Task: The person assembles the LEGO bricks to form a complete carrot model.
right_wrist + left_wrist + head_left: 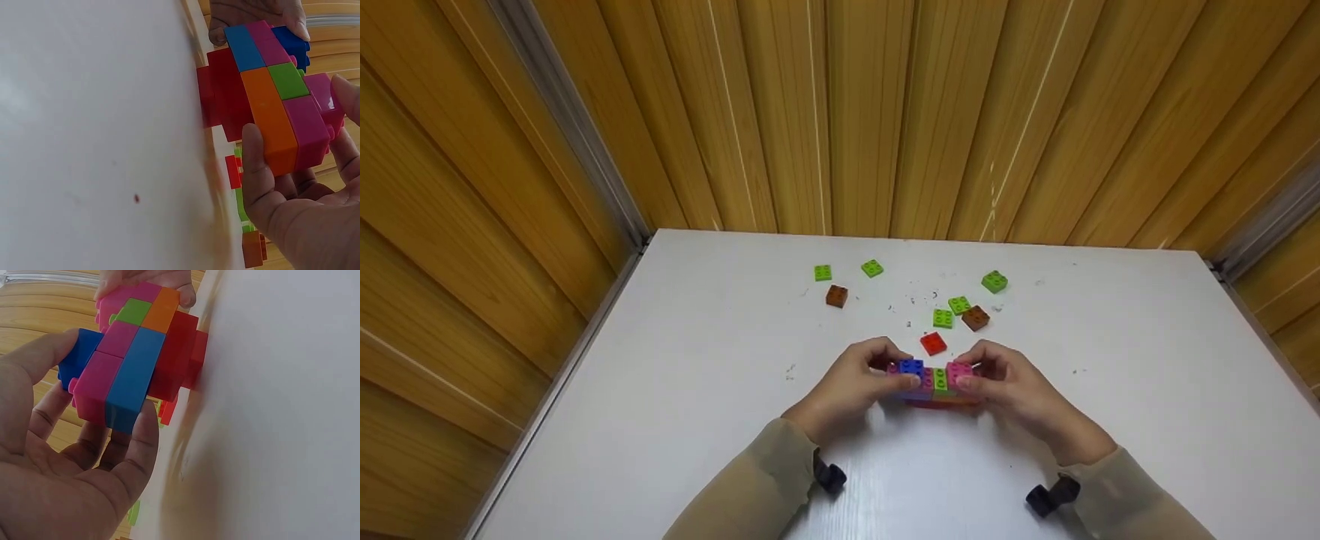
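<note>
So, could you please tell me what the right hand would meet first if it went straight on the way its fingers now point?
Probably the left hand: the right hand points at it across the block stack both hold.

block stack [934,384] of blue, pink, green, orange and red bricks between the fingers, single red brick [933,343] just beyond the fingertips, green bricks [958,304] and brown bricks [836,295] farther past them, white table [697,390], streaked yellow-brown wood-grain wall panels [870,112], khaki sleeves [757,487]
</note>
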Motion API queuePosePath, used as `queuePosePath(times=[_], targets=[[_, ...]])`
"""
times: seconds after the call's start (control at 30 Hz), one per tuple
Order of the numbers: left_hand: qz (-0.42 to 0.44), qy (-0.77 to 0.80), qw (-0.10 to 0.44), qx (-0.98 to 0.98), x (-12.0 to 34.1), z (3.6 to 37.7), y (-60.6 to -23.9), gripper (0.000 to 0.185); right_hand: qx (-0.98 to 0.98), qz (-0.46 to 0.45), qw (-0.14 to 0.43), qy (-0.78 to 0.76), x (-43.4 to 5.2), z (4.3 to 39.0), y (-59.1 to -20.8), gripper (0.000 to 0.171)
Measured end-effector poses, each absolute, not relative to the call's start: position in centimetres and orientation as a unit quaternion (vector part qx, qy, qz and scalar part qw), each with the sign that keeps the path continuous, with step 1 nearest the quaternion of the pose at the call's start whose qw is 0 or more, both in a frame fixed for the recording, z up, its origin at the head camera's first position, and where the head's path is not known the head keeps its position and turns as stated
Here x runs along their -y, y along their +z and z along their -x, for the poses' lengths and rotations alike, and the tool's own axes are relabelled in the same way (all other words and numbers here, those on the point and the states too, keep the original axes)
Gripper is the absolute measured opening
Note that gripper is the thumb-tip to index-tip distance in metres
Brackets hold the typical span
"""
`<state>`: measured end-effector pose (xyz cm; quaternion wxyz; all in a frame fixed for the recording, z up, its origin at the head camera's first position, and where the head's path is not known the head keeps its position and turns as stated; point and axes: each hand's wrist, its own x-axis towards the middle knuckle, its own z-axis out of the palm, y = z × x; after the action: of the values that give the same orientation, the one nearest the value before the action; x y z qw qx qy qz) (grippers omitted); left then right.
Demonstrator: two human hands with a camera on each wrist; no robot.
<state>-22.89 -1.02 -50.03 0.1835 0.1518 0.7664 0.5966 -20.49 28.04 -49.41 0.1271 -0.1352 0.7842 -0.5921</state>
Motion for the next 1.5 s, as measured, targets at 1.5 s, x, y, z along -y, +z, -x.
queuePosePath(times=[1.5], targets=[[-0.18,0.576,0.168,-0.78,1.1,22.8,-50.4,0.026,-0.775,0.115,0.178,-0.595,-28.9,21.2,-49.4,0.039]])
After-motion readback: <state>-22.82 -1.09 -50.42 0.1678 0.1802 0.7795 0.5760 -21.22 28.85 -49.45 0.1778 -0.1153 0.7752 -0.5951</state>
